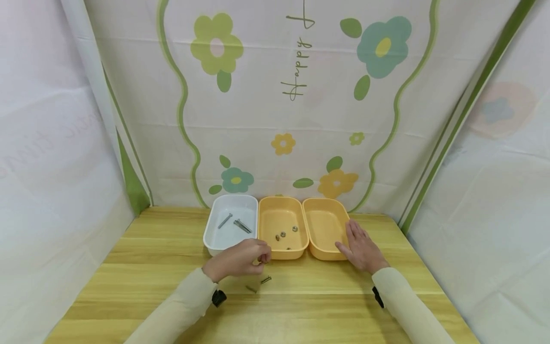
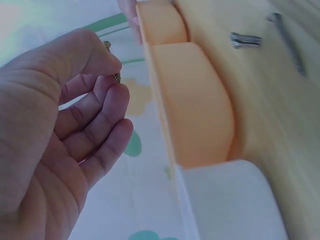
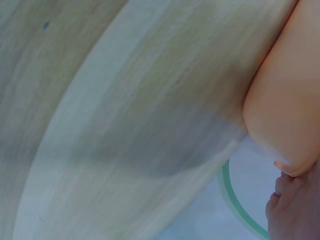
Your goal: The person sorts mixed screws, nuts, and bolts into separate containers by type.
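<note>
My left hand is above the table at the front of the middle orange tray. Thumb and index finger pinch a small screw, its head and thread showing in the left wrist view. My right hand lies with extended fingers along the right wall of the right orange tray. Below the left hand, a long screw and a short pair of screws lie on the wood. Inside the middle tray are several nuts.
To the left stands a white tray with several long bolts in it. All three trays sit side by side at the back of the wooden table, against a flower-printed cloth. Cloth walls also rise on both sides.
</note>
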The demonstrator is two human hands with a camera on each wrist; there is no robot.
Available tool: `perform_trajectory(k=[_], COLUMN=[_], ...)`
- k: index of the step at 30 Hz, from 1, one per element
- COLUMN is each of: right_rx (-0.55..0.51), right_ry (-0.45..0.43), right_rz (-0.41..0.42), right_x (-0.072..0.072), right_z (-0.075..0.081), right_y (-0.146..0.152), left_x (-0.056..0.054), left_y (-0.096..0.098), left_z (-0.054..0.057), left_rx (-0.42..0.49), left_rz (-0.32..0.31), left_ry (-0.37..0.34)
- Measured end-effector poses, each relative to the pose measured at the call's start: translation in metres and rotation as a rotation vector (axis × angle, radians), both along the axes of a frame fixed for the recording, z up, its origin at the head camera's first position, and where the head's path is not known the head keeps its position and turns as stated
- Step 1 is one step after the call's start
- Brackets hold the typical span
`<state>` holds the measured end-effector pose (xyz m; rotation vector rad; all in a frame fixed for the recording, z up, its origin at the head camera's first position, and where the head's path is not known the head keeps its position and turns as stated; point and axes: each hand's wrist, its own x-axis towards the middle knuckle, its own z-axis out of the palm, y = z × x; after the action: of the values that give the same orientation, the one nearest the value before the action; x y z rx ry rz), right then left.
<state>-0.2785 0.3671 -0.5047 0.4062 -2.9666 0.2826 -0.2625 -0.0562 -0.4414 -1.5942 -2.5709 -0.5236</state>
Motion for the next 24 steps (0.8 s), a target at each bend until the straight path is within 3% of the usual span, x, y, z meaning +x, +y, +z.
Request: perform_trajectory(k=[14,24], right_rx=[-0.010,-0.005], right_ry=[-0.010,0.001], right_rz=[-0.009,-0.010], right_x=[0.002,0.002], right_z=[-0.002,-0.002], right_y=[-0.001,0.000], left_x=[-0.015,-0.039], left_y=[0.052,0.091], left_z=[0.021,0.024], left_rx=[-0.005,-0.018], left_rz=[-0.040,-0.051], left_ry=[0.021,0.017])
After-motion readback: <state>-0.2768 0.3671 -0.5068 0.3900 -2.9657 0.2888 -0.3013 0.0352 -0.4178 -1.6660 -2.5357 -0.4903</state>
